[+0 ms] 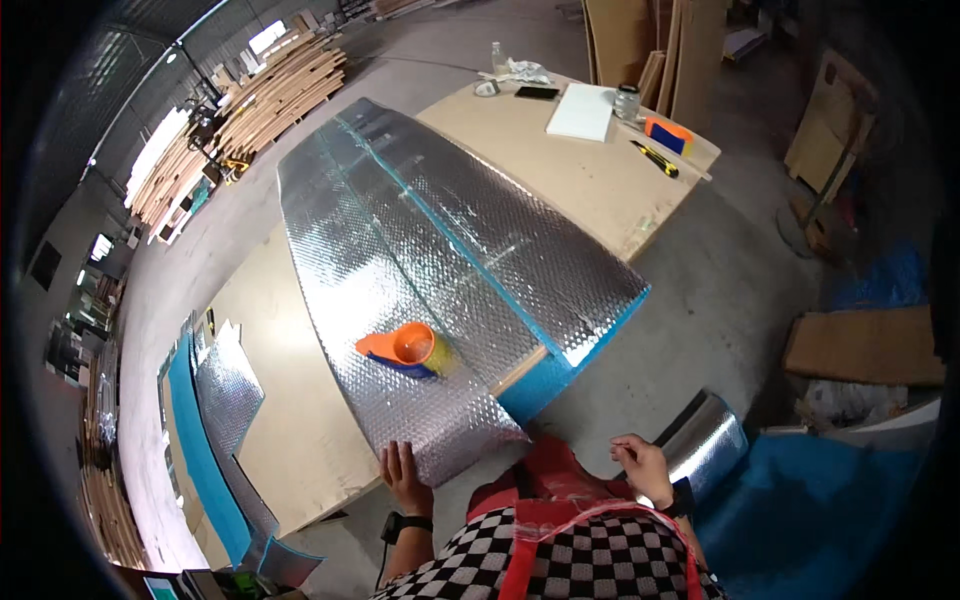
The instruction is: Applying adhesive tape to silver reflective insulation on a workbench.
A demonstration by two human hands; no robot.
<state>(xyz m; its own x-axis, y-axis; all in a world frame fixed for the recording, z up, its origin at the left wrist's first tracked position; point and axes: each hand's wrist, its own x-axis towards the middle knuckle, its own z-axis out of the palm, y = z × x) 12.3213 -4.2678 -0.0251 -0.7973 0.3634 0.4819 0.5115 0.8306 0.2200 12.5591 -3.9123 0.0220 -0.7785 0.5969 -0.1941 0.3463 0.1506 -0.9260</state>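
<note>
A silver bubble-foil insulation sheet (330, 220) with blue edges covers much of the wooden table. My left hand (405, 478) lies on the near corner of the foil, fingers stretched out and pressing flat. An orange tape dispenser (414, 343) with a blue and yellow side rests on the sheet ahead of that hand. To the right, my right hand (643, 468) hangs in the air with curled fingers; no object shows in it. Beside it is a silver foil roll (708, 440). At the near end, a blue-backed flap (545, 388) hangs over the table edge.
Cut foil strips (205, 430) with blue backing lie along the left. On the table's far right are a yellow utility knife (655, 158), a second orange dispenser (668, 135), a white board (582, 111) and a glass jar (626, 101). Stacked timber (270, 105) stands behind.
</note>
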